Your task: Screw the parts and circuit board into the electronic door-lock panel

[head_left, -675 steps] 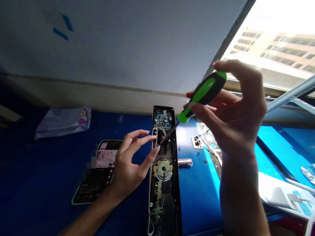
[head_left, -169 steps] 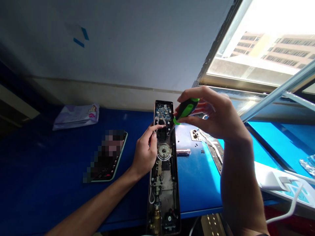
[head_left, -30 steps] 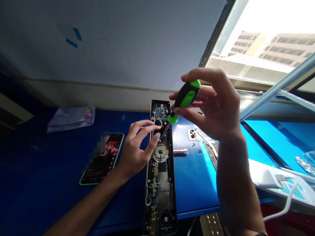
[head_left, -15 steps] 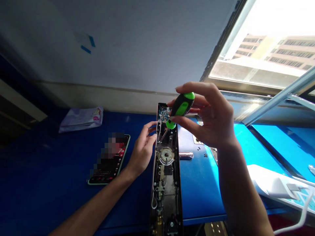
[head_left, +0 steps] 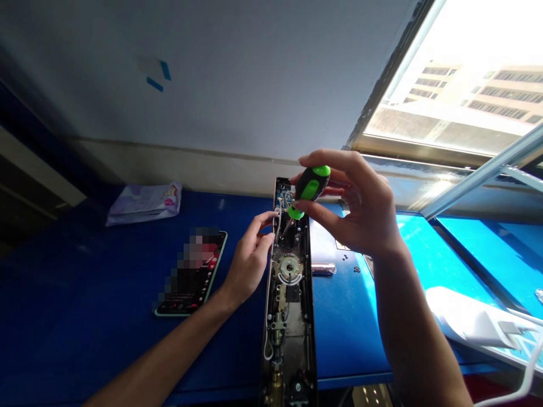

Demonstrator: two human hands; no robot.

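Note:
A long black door lock housing [head_left: 292,339] lies open on the blue table, pointing away from me. Inside it I see a small circuit board [head_left: 284,195], a round metal hub [head_left: 289,268] and a thin white cable [head_left: 268,342] along the left side. My right hand [head_left: 356,203] grips a short black-and-green screwdriver [head_left: 311,185], fingers over its end and thumb low on the handle. The shaft slants down to the left into the housing; I cannot make out what its tip touches. My left hand [head_left: 250,257] holds the housing's left edge with thumb and fingertips beside the cable.
Left on the blue table [head_left: 85,282] lie a phone [head_left: 199,277] with a lit screen and a pale plastic packet [head_left: 144,203]. Right of the housing are a wrapped copper-coloured rod [head_left: 323,269] and small dark screws [head_left: 357,269]. A white device [head_left: 466,314] with a cord stands further right.
The view has shifted slightly, moving the scene a little to the right. My right hand and the screwdriver handle have moved slightly left over the housing. My left hand keeps its place at the edge.

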